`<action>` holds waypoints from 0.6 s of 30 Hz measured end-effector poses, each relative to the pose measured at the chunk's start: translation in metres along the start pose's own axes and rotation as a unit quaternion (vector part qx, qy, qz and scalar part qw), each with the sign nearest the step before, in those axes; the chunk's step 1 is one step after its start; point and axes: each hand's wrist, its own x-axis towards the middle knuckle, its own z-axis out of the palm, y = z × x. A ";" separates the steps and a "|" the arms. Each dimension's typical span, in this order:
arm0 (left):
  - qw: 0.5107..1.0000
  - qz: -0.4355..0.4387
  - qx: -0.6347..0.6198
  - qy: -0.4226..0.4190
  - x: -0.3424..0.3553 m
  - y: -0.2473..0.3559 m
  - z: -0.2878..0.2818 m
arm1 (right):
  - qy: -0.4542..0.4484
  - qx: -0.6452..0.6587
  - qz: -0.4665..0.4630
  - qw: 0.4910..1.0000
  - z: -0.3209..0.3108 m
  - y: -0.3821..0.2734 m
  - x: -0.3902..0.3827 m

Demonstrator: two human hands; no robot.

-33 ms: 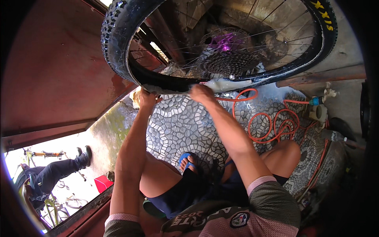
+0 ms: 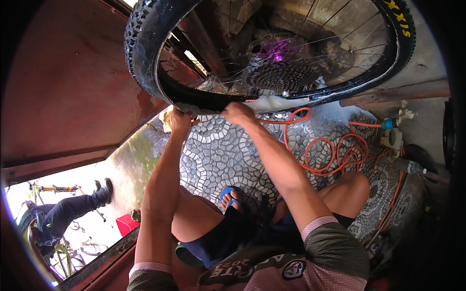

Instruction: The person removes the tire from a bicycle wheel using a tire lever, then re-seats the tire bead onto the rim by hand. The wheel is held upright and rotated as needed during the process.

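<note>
A bicycle wheel (image 2: 284, 96) with a knobbly black tyre (image 2: 145, 58) stands tilted in front of me. Its cassette (image 2: 284, 75) and purple hub (image 2: 276, 51) show between the spokes. White, wet-looking residue (image 2: 276, 103) coats the lower stretch of the rim. My left hand (image 2: 182, 121) is closed on the tyre's lower left edge. Somewhat blurred, my right hand (image 2: 238, 114) is closed at the bottom of the wheel, right of my left hand. An orange hose (image 2: 286, 138) runs up to it and moves with it; the hose's end is hidden by the fingers.
Coils of the hose lie on the pebbled stone floor (image 2: 213, 155), leading to a blue connector (image 2: 388, 124) on the right. A red metal panel (image 2: 73, 87) fills the left side. Beyond it are another person's legs (image 2: 73, 208), bicycles and a red object (image 2: 127, 225).
My right hand has shifted slightly left along the bottom of the wheel, drawing the near loop of hose with it. My left hand and the wheel have stayed in place.
</note>
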 end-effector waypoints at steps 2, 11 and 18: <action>1.000 -0.009 -0.015 0.017 -0.011 0.010 0.001 | -0.032 0.091 -0.092 0.991 0.000 -0.065 -0.006; 0.994 -0.027 -0.100 -0.019 -0.010 0.025 0.033 | 0.044 0.072 -0.028 0.996 0.024 0.029 0.029; 0.999 -0.007 -0.041 0.011 -0.006 0.016 -0.001 | 0.012 0.088 -0.057 0.994 0.015 -0.065 0.000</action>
